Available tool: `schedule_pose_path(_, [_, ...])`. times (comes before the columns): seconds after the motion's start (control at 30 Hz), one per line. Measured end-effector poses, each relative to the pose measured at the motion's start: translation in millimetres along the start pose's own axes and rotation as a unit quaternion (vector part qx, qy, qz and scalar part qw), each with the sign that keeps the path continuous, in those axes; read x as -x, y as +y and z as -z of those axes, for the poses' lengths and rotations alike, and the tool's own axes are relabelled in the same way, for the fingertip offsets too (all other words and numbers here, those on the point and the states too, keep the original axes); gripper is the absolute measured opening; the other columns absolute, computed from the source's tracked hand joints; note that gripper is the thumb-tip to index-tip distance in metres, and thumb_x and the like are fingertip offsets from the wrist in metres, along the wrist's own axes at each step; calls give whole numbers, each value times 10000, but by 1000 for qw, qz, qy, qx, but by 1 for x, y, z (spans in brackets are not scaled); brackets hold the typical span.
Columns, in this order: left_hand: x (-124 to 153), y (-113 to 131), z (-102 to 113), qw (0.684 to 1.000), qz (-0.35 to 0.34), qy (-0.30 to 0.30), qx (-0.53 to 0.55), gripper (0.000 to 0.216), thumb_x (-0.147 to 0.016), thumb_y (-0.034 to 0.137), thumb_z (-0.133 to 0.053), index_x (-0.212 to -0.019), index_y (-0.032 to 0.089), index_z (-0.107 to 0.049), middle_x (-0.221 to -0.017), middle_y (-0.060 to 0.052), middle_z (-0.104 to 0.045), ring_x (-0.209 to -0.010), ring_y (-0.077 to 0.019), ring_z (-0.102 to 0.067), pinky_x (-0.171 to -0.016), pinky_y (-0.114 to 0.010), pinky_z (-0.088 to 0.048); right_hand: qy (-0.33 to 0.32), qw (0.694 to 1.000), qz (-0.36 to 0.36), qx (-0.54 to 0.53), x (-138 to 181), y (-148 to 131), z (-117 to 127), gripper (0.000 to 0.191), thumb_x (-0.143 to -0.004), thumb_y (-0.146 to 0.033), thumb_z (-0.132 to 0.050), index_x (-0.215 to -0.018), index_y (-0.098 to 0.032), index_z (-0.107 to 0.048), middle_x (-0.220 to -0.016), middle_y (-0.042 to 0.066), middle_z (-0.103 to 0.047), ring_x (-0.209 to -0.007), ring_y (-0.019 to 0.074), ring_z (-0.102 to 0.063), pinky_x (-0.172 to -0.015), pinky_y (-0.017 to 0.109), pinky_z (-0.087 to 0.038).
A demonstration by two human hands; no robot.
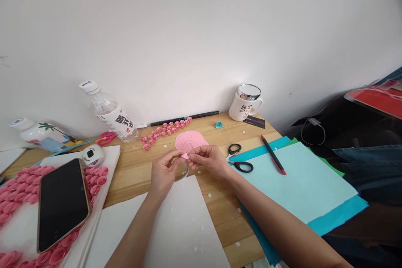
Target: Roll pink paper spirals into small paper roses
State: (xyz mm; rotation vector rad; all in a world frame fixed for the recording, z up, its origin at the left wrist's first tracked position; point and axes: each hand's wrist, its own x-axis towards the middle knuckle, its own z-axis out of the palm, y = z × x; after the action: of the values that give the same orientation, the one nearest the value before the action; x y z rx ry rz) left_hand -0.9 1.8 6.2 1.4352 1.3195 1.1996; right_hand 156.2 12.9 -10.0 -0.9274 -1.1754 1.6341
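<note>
My left hand [163, 172] and right hand [214, 161] both pinched a small pink paper piece [185, 156] in narrowed fingertips, just on the near side of the pink paper discs [190, 138], its long axis unclear. Beyond the discs stood a lidded mug [239, 108] rightward and a plastic bottle [110, 114] leftward, contents uncertain.

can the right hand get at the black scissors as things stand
Probably yes: the black scissors lie beside the right hand, with nothing covering their handles. Its fingers seem busy at the pink paper piece, though, so it would likely have to let go first.
</note>
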Motion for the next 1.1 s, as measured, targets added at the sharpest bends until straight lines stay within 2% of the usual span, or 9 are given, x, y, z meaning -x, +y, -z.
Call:
schedule_pose_path(0.23, [0, -2, -1, 1000, 0, -7, -18, 173, -674, 290, -625, -776, 171, -699, -796, -35, -706, -749, -179, -634, -729, -275, -494, 1, 998, 19, 59, 1, -3, 0, 265, -673, -399, -663, -737, -142, -664, -644, 17, -657, -600, 123, -623, -635, 279, -521])
schedule_pose_path(0.43, [0, -3, 0, 1000, 2, -14, -11, 183, -679, 293, -621, -786, 167, -699, -811, -39, -708, -754, -182, -637, -723, -275, -496, -26, 998, 20, 54, 1, -3, 3, 281, -685, -415, -648, -746, -141, -656, -651, 18, -657, -603, 127, -628, -633, 285, -528])
schedule_pose_path(0.73, [0, 3, 0, 999, -11, -17, -30, 116, -671, 249, -609, -711, 185, -697, -781, -27, -710, -752, -179, -636, -707, -261, -483, -25, 996, 13, 82, 2, -5, 1, 240, -703, -375, -642, -746, -139, -655, -659, 20, -654, -611, 128, -627, -645, 289, -519])
schedule_pose_path(1.1, [-2, -3, 1, 999, 18, -50, -6, 165, -671, 266, -620, -776, 167, -699, -837, -39, -711, -794, -192, -638, -756, -283, -482, -66, 996, -8, 60, 1, -6, 10, 273, -692, -383, -654, -756, -118, -642, -683, 32, -659, -604, 138, -645, -643, 296, -523])
